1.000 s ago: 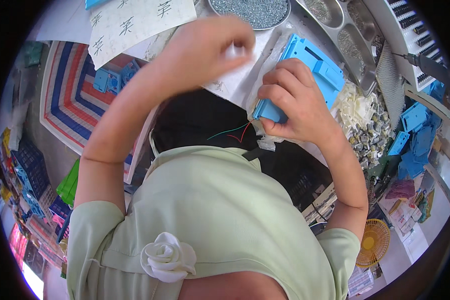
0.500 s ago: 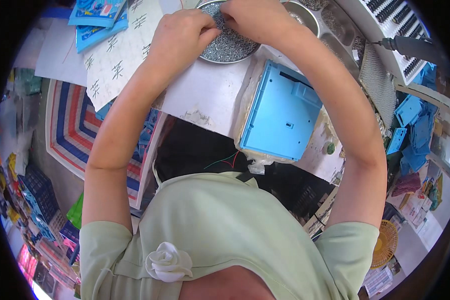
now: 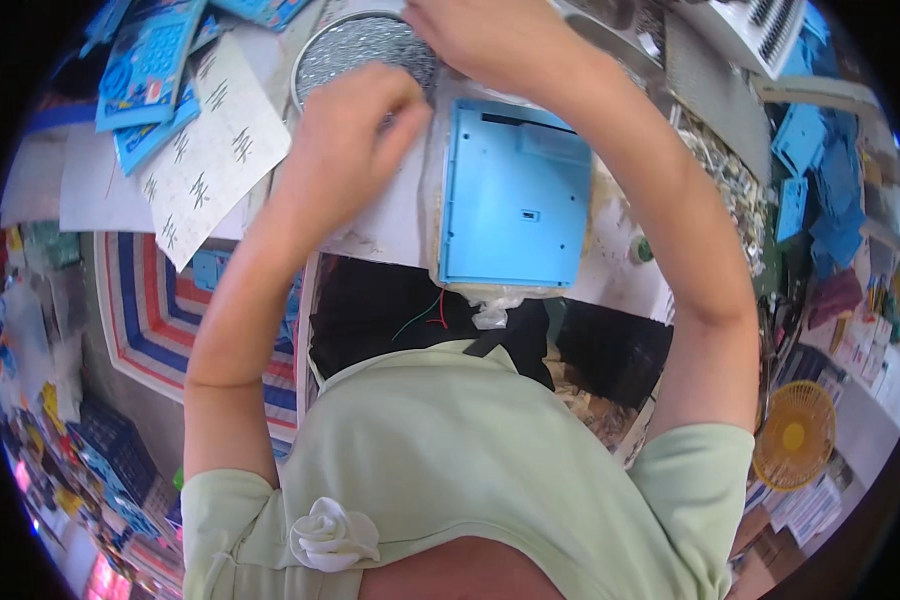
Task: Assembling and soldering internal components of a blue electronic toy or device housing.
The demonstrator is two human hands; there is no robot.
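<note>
A round metal dish (image 3: 298,88) heaped with small silvery screws (image 3: 362,45) sits at the upper middle of the white table. My left hand (image 3: 355,140) is over the near edge of this dish, smeared by motion. Its fingers are curled in with the thumb close by; what they hold, if anything, does not show. Beyond the dish's right side my right hand (image 3: 475,28) reaches to the upper edge of the picture, its fingertips hidden. A light-blue plastic housing (image 3: 515,200) lies between my forearms on a plastic-wrapped pad, touched by neither hand.
Blue printed packets (image 3: 148,70) and a sheet with handwritten characters (image 3: 220,150) lie at the left. A striped bag (image 3: 140,310) with blue parts stands below. To the right are metal trays (image 3: 610,35), a white rack (image 3: 745,30), blue plastic pieces (image 3: 798,140) and a yellow basket (image 3: 795,435).
My left hand has drawn back from the screws toward me. The right hand has shifted left and up. The view has turned, so the dish and the blue housing appear further left.
</note>
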